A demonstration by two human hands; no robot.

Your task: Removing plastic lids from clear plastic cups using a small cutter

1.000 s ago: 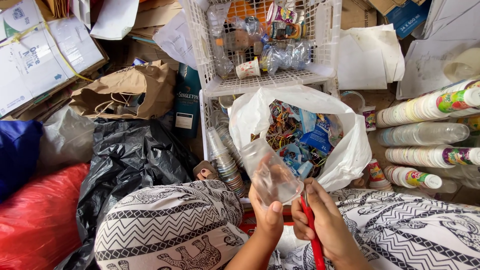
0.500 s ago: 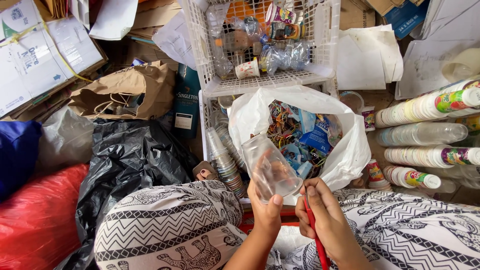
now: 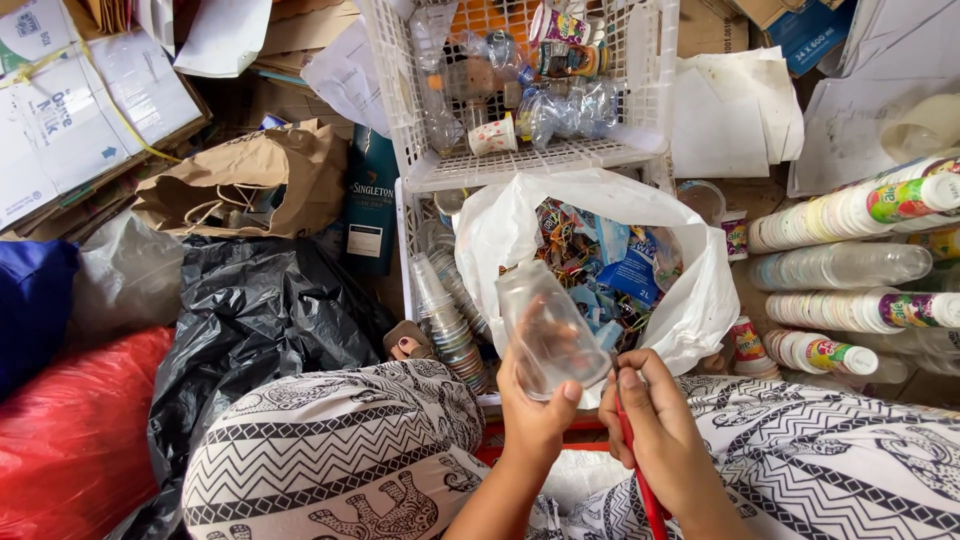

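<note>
Clutter is crowding every side of the seated person's patterned lap, leaving little open room. Far to the left of the hands, a red sack (image 3: 70, 440) and a black bin bag (image 3: 255, 320) are slumping against the knee, with a crumpled paper bag (image 3: 235, 180) beyond them. The left hand (image 3: 535, 415) is gripping a clear plastic cup (image 3: 548, 330), tilting it just above the lap. Touching it on the right, the right hand (image 3: 655, 425) is closing around a red tool (image 3: 640, 480), its tip hidden. Straight ahead, a white bag of wrappers (image 3: 690, 300) is gaping under a white basket (image 3: 520, 165). Rightward, stacked cups (image 3: 850, 265) are lying close; a wide elbow swing would likely scatter them. Squeezing could buckle the thin cup, or the tool might slip toward the fingers.
</note>
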